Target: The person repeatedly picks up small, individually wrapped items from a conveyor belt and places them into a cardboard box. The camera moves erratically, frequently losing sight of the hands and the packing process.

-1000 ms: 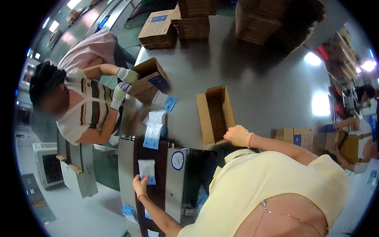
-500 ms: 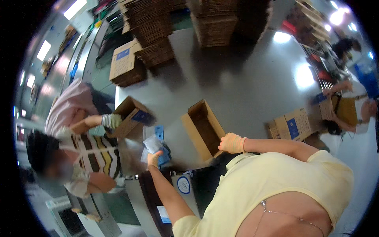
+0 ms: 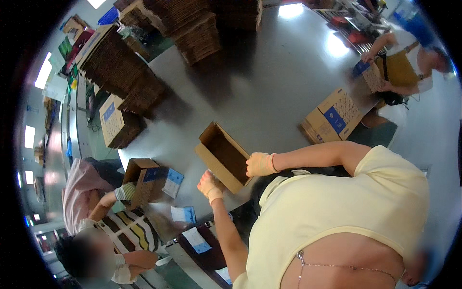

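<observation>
An open brown cardboard box [image 3: 222,169] lies in front of me on the metal table, its dark inside facing up. My gloved right hand [image 3: 260,164] is closed on the box's right edge, close to its near end. Beside the box's left wall, my gloved left hand [image 3: 210,186] has its fingers curled together, and no object shows in them. Whether those fingertips touch the box I cannot tell. To the left of that hand lie a blue-and-white packet [image 3: 183,214] and another blue packet [image 3: 173,183].
A co-worker's gloved hand [image 3: 125,191] reaches into another open carton [image 3: 144,180] at left. Tall stacks of flattened cardboard [image 3: 120,67] stand at the far side. Flat cartons [image 3: 334,115] lie at right, near a second person holding a box [image 3: 369,77]. More packets [image 3: 196,239] lie below the table edge.
My left hand has moved right, from the packets to the box's side; the pale packet it held no longer shows in it. My right hand stays on the box edge. The whole view has turned.
</observation>
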Demonstrator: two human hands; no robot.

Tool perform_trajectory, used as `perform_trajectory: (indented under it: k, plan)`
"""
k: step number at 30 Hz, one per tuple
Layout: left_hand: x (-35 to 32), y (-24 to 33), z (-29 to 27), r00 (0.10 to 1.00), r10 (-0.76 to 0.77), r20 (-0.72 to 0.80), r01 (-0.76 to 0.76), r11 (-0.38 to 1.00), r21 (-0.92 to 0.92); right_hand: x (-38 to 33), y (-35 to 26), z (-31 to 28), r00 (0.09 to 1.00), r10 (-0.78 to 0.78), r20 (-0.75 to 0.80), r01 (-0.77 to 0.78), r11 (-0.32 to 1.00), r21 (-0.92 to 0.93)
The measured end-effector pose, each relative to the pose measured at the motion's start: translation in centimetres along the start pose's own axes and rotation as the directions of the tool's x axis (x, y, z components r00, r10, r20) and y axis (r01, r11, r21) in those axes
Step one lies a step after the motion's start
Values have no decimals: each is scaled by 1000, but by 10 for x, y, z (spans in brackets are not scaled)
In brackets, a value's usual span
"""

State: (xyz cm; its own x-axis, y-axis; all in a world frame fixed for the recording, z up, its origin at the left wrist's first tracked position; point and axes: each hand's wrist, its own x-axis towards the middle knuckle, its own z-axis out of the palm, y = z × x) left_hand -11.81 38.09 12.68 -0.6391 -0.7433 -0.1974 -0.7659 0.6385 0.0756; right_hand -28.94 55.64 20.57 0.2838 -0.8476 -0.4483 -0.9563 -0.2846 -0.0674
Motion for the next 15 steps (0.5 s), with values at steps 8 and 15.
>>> perform_trajectory:
  k: [8, 15]
  plan:
    - [-45, -36, -70, 931, -216, -293, -291, 42, -956, 10, 4, 9, 996, -35, -83, 40, 998, 58]
    - [-21, 45, -40, 975, 122, -184, -183, -14, -983, 21, -3, 15, 985, -55, -163, 72, 992, 100]
